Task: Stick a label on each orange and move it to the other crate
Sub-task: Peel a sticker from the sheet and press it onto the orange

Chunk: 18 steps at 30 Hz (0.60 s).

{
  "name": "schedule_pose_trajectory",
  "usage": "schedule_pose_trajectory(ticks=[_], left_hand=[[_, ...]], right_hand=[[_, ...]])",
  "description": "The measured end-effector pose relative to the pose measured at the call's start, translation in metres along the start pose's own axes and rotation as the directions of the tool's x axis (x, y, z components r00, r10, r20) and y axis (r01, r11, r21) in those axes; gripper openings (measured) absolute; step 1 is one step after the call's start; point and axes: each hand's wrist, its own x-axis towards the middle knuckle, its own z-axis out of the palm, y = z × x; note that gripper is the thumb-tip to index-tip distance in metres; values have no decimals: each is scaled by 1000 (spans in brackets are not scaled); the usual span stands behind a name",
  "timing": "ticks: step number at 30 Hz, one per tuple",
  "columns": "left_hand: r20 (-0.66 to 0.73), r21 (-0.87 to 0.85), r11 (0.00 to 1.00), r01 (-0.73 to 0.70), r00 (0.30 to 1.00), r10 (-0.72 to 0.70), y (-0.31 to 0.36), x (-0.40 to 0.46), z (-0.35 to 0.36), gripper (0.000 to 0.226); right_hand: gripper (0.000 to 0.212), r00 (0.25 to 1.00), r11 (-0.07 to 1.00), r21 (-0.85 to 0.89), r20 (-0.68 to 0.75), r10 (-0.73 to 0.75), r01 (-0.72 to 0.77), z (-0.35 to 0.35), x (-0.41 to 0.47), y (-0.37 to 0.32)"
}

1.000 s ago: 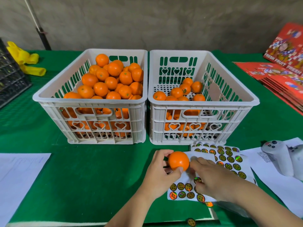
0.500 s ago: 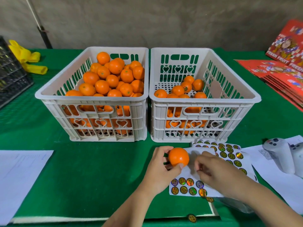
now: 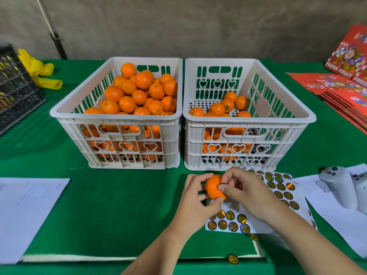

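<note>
While the left hand point(image 3: 195, 197) cups the orange point(image 3: 214, 187) at 6 o'clock of the right crate point(image 3: 248, 124), the right hand point(image 3: 241, 188) pinches a label onto it; next, likely, a lift toward 12.

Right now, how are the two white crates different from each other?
The left crate is heaped with oranges almost to its rim; the right crate holds only a low layer, so its dotted floor shows at the back. At least one orange in the right crate shows a round label; none shows on the oranges in the left crate. Both are the same white slotted design with heart cutouts, standing side by side on the green cloth.
</note>
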Motion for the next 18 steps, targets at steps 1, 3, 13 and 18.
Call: schedule_pose_trajectory(ticks=[1, 3, 13, 18], left_hand=[[-3, 9, 1000, -11, 1000, 11, 3, 0, 0, 61], [-17, 47, 998, -44, 999, 44, 14, 1, -3, 61], [4, 329, 779, -533, 826, 564, 124, 38, -30, 66], [27, 584, 679, -445, 846, 532, 174, 104, -75, 42]], right_hand=[[20, 1000, 999, -39, 5, 17, -17, -2, 0, -2], [38, 997, 997, -24, 15, 77, -77, -11, -2, -9], [54, 994, 781, 622, 39, -103, 57, -40, 5, -93], [62, 917, 974, -32, -332, -221, 223, -57, 67, -127]])
